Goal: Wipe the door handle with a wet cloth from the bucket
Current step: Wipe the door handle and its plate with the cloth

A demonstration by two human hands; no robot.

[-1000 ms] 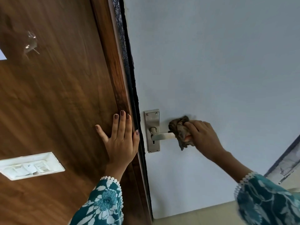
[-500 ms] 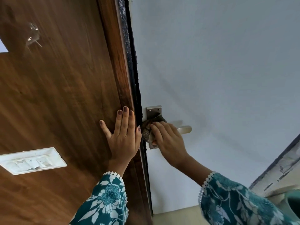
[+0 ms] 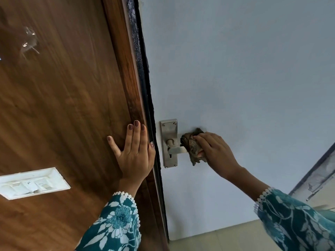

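At the lower left of the frame a white switch plate [image 3: 30, 183] sits in the brown wood panel [image 3: 59, 105]. Right of it, about mid-frame, the left hand [image 3: 135, 151] lies flat on the wood beside the dark door edge [image 3: 145, 84], fingers straight and together, thumb out, holding nothing (it looks like a brace, not a grip). Its teal floral sleeve [image 3: 116, 221] runs off the bottom edge.

Just right of that edge, the steel back plate [image 3: 169, 142] is screwed to the pale door [image 3: 244, 69], and the handle [image 3: 176, 150] sticks out from it toward the right. Only a short stretch of lever near the plate shows bare; the rest is covered. The right hand [image 3: 215, 151] has its fingers curled around a bunched brown cloth [image 3: 192, 145], which wraps the lever a little out from the plate. Whether the cloth is wet cannot be told, and no bucket is in view.

The step in hand is the wiping itself, with the cloth already on the lever. The next move probably calls for sliding the closed hand along the lever while keeping the cloth wrapped round it, and the bare stub, its neck and the plate look still to be reached. Pressing down too hard could turn the lever.
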